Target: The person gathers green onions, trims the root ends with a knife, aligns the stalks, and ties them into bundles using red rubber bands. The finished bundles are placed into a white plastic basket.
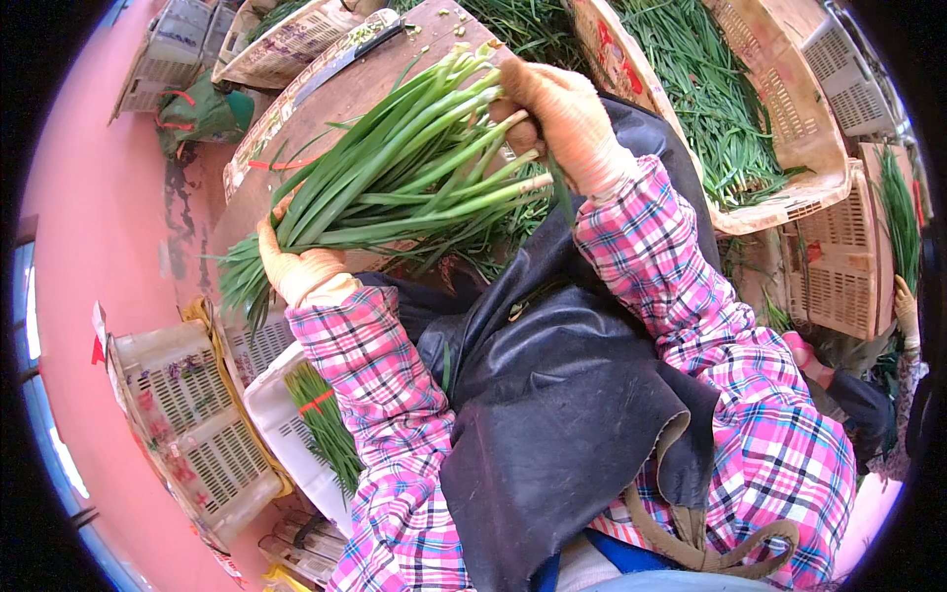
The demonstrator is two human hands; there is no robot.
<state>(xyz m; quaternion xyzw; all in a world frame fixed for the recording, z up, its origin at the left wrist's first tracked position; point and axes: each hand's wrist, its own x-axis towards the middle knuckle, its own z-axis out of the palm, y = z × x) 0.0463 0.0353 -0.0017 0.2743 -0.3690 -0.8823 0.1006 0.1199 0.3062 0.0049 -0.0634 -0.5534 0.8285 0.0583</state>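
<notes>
A loose bunch of garlic chives (392, 163) spans the space between my hands, above a wooden board (311, 129). My left hand (303, 263), in an orange-tan glove, is wrapped around the leafy end at the lower left. At the pale stem ends, my right hand (566, 122), gloved alike, grips the stems at the upper right. Some stems stick out unevenly below its fingers. A knife (348, 59) with a black handle lies on the far side of the board, near chopped stem bits. A red tie (282, 164) rests close to the leaves.
A large plastic crate (799, 111) full of chives stands at the right. A white crate (277, 414) at my left holds a bundle (322, 422) with a red band. More crates (192, 422) line the pink floor. Another person's gloved hand (905, 307) shows at the far right.
</notes>
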